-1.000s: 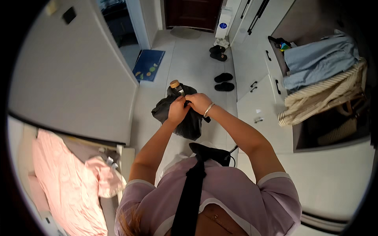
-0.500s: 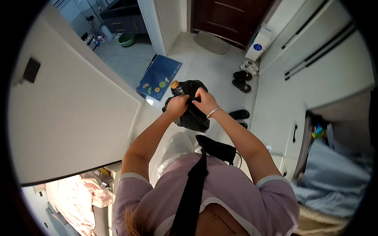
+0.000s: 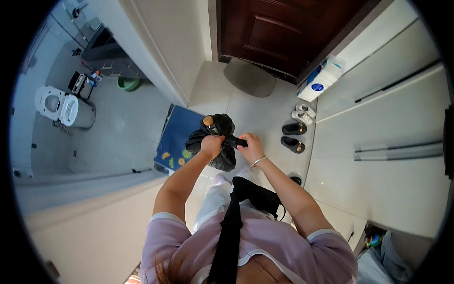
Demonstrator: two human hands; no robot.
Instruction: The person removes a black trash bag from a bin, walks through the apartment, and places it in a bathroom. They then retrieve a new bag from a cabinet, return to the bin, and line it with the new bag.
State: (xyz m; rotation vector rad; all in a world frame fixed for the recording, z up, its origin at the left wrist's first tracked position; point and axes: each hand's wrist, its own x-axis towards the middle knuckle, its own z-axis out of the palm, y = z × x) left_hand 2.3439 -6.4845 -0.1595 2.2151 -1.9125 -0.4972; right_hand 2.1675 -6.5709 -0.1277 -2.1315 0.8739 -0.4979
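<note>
A full black plastic bag [image 3: 224, 161] hangs in front of me, over the edge of a blue mat. My left hand [image 3: 211, 146] is closed around the gathered neck of the bag. The twisted upper end of the plastic stretches rightward to my right hand [image 3: 253, 148], whose fingers are closed on it. A bottle's orange-gold cap [image 3: 208, 120] sticks up out of the bag just beyond my left hand. The rest of the bottle is mostly covered by the black plastic.
A dark red door [image 3: 272, 35] with a grey mat [image 3: 249, 78] stands ahead. White cabinets [image 3: 378, 128] line the right, with black shoes [image 3: 293, 144] and white shoes [image 3: 302, 114] beside them. A bathroom with a toilet [image 3: 61, 106] opens on the left, by the blue mat [image 3: 182, 125].
I have moved forward, closer to the door, and the bathroom shows more. My hands have moved apart, drawing the bag's twisted top out to the right.
</note>
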